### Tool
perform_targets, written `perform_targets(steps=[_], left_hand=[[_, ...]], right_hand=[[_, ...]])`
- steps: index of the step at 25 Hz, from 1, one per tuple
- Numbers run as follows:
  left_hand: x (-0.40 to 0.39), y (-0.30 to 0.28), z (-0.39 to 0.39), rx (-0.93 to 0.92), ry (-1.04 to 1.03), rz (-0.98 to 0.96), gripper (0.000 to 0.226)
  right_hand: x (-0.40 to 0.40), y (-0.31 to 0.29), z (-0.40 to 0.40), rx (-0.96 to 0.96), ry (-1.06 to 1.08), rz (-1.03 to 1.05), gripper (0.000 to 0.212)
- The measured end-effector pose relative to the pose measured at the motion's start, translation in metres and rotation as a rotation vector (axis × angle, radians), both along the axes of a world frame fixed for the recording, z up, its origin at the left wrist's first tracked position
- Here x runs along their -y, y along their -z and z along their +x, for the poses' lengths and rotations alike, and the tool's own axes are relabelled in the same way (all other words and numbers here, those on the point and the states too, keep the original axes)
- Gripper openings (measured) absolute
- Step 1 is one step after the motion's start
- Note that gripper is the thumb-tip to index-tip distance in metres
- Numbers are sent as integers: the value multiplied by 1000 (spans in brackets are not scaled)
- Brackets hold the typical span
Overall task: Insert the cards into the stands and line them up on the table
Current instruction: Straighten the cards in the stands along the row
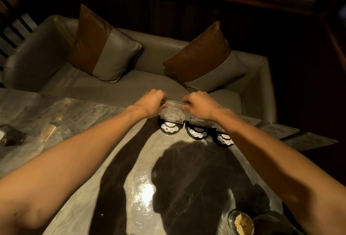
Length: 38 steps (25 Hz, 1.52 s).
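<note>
clear acrylic card with printed characters sits upright in the leftmost black half-round button stand at the far edge of the marble worktop, left hand and right hand each with a pinching grip on its top corners, two more stands lined up to the right

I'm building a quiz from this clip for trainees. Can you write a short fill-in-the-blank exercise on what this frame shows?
1. Both hands, left hand and right hand, pinch the top edge of one ____.
2. The number of round black stands in the row on the table is ____.
3. The number of cushions on the sofa is ____.

Missing words: card; three; two
</note>
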<state>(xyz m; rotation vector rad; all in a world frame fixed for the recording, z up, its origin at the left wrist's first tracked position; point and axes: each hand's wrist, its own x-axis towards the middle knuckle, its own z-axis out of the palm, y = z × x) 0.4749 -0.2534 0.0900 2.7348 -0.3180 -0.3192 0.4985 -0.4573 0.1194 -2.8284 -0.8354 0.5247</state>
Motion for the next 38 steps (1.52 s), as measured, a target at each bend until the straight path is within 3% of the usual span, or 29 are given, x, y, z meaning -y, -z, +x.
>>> perform_targets(steps=[28,33,38], left_hand=[[4,5,-3,-41,-5,-71,5],[11,-3,-4,-70,-24,-52,31],[27,-18,-16,1,73,86,62]], right_hand=[[-3,10,-3,-42,140,57,19],[-1,14,-10,-38,131,29,24],[18,11,-28,51,176,0,54]])
